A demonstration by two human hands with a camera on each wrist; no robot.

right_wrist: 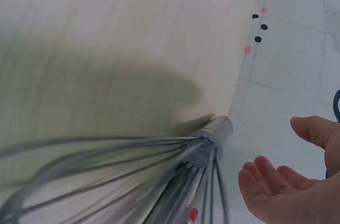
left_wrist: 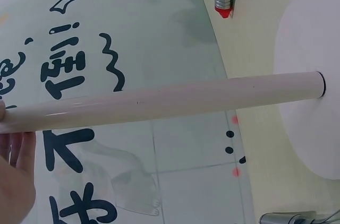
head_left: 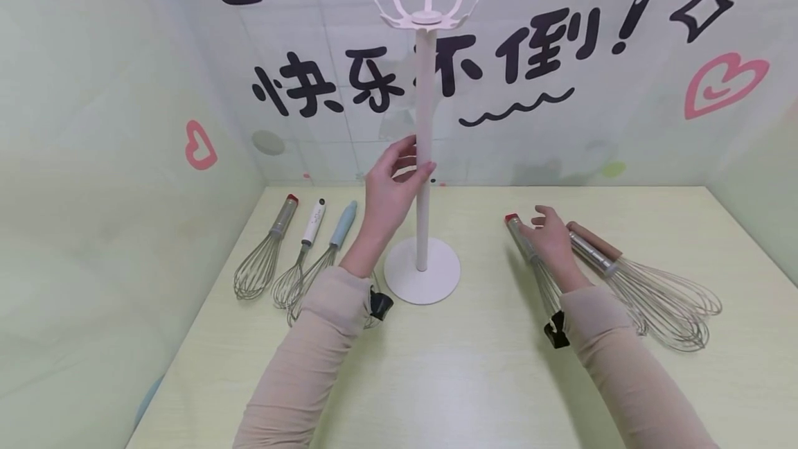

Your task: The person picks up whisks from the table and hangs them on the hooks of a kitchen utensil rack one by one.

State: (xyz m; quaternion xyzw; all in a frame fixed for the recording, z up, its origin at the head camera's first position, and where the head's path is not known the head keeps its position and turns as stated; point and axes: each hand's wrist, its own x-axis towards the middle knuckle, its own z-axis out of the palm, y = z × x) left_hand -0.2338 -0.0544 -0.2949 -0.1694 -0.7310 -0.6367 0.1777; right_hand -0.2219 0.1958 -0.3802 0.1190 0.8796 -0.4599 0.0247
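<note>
My left hand [head_left: 394,182] holds the upright white pole [head_left: 424,102] of a stand, thumb and fingers around its middle. Spread hooks [head_left: 427,17] crown the stand, and its round white base [head_left: 430,289] rests on the table. On the right, my right hand [head_left: 550,238] hovers with loosely bent, empty fingers over a red-tipped metal-handled whisk [head_left: 524,240]. Beside it lie a silver-handled whisk [head_left: 592,255] and a brown-handled whisk [head_left: 595,238]. In the right wrist view, whisk wires [right_wrist: 133,176] fill the foreground, apart from the right hand [right_wrist: 289,195].
Left of the stand lie a red-tipped metal whisk [head_left: 264,251], a white-handled whisk [head_left: 314,224] and a blue-handled whisk [head_left: 343,224]. Another metal handle [left_wrist: 287,217] shows near the base, mostly hidden by my left forearm. A printed cloth backdrop [head_left: 312,151] stands behind the table [head_left: 436,380].
</note>
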